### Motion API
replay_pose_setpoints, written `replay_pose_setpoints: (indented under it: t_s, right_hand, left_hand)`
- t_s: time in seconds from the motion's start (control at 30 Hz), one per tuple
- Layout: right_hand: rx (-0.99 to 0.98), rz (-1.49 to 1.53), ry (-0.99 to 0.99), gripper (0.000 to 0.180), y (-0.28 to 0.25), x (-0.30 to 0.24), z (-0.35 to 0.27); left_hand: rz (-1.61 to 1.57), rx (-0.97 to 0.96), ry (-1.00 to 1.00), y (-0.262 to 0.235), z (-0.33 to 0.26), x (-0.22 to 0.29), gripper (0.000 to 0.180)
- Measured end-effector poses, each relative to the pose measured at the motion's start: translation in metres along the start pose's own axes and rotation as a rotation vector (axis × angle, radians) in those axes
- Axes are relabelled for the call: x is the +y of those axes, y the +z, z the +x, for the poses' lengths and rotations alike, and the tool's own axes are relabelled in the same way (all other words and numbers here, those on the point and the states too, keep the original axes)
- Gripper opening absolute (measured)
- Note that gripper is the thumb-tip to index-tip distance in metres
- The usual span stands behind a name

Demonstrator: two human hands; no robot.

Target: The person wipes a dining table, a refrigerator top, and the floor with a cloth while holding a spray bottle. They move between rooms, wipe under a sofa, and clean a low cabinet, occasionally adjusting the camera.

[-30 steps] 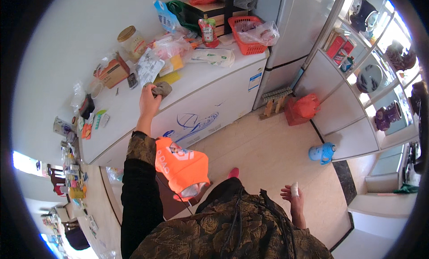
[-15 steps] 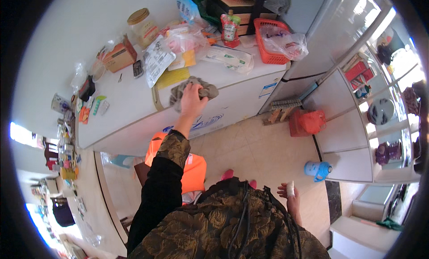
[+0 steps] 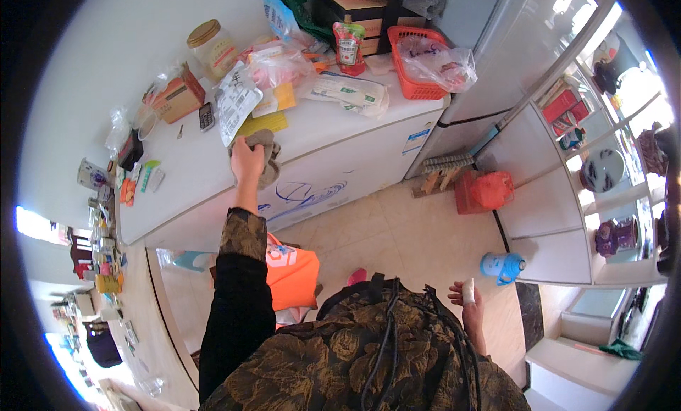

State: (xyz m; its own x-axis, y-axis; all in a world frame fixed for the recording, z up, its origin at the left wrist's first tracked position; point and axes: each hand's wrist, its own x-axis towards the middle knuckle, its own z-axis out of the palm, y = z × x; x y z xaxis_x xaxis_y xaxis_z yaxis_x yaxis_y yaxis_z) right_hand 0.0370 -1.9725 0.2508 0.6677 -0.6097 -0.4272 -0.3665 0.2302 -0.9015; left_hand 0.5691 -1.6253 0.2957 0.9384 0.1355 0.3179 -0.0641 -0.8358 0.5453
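Note:
My left hand (image 3: 247, 161) grips a grey-brown cloth (image 3: 269, 168) at the front edge of a white chest freezer's lid (image 3: 191, 166). Part of the cloth hangs over the edge, and my fingers partly hide it. Just behind it lie a yellow flat piece (image 3: 264, 124) and a white printed packet (image 3: 237, 99). My right hand (image 3: 471, 310) hangs low at my side, with a white wrap around one finger. It holds nothing, and its fingers are apart.
The lid also bears a phone (image 3: 206, 117), a cardboard box (image 3: 177, 95), a lidded jar (image 3: 213, 51), a red sauce pouch (image 3: 349, 46) and a red basket (image 3: 422, 90). An orange bag (image 3: 292, 278) is below; a blue flask (image 3: 502, 268) stands on the floor.
My left hand has moved left along the lid's front edge, bringing the cloth with it. My right hand stays low at my side. The view has shifted slightly.

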Motion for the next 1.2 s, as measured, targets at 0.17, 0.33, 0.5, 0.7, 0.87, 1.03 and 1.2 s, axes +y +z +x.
replay_pose_setpoints:
  t_s: [0.17, 0.33, 0.5, 0.7, 0.87, 1.03, 1.2]
  right_hand:
    - [0.039, 0.013, 0.066, 0.044, 0.005, 0.003, -0.006]
    - [0.042, -0.055, 0.053, 0.05, 0.008, 0.007, -0.017]
    - [0.038, 0.041, 0.112, 0.043, 0.007, 0.014, -0.027]
    - [0.03, -0.029, 0.095, 0.05, 0.01, 0.016, -0.026]
    - [0.03, -0.079, 0.082, 0.046, 0.01, 0.014, -0.02]
    - [0.055, -0.099, 0.145, 0.035, 0.001, 0.027, -0.028]
    - [0.17, -0.229, 0.116, 0.039, -0.006, 0.028, -0.045]
  left_hand:
    - [-0.005, -0.241, 0.425, 0.044, -0.002, 0.033, 0.038]
    - [0.14, -0.457, 0.413, 0.08, 0.026, 0.065, 0.044]
    - [0.199, -0.564, 0.475, 0.087, 0.05, 0.076, 0.044]
    - [0.032, -0.584, 0.735, 0.061, -0.012, 0.075, 0.032]
    - [-0.089, -0.47, 0.706, 0.078, -0.012, 0.066, 0.033]
    - [0.032, -0.525, 0.652, 0.122, 0.045, 0.067, 0.049]
    - [0.13, -0.329, 0.719, 0.127, 0.021, 0.069, 0.047]
